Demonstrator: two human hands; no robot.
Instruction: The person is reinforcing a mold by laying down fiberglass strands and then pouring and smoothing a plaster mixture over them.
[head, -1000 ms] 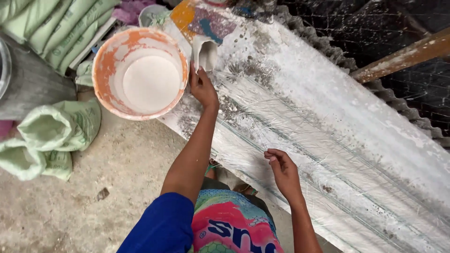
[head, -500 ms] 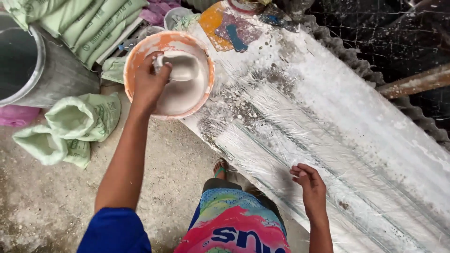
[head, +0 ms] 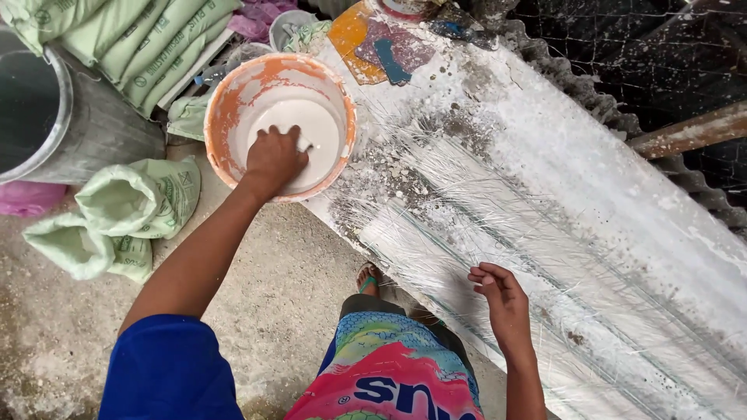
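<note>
Down at the near-left corner of the sheet (head: 560, 202), the left hand (head: 274, 158) has gone from the sheet's surface into the orange bucket (head: 226, 117) — fingers curled, knuckles up, dipped in white paste (head: 319, 128); whatever it grips is hidden. The right hand (head: 502, 299) stays on the sheet's near edge, fingers loosely bent, pinching thin fibres.

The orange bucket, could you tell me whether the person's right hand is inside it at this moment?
No, the left hand is in the orange bucket; the right hand rests on the white-coated sheet.
</note>
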